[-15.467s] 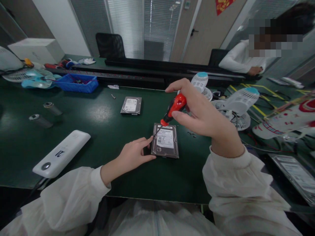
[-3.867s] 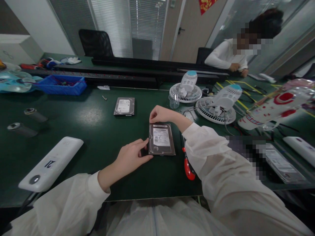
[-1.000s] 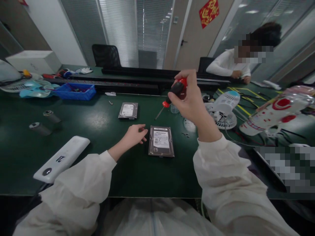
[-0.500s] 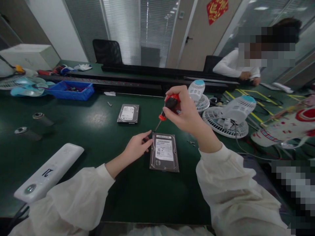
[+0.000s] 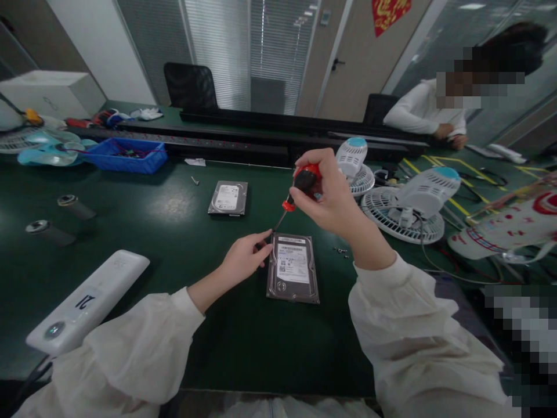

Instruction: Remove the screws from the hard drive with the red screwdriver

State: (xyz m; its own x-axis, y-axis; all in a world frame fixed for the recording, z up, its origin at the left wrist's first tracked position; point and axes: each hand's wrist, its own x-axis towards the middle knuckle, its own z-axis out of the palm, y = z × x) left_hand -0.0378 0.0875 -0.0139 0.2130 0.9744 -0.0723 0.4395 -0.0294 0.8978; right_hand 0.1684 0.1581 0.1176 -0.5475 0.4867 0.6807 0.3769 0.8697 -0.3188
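Note:
A hard drive with a white label lies flat on the green table in front of me. My left hand grips its upper left edge, thumb against the side and index finger stretched to the corner. In my right hand is a red and black screwdriver, its handle wrapped by the fingers. The shaft slants down to the left, and its tip meets that same corner beside my left index finger. Whether a screw sits under the tip is too small to tell.
A second hard drive lies farther back. Several small screws are scattered right of the near drive. White fans stand at the right, a blue bin at the back left, and a white device marked 21 at the left. Another person sits across.
The camera view has shifted slightly. Both hands keep nearly the same pose, with the screwdriver tip still at the drive's upper left corner.

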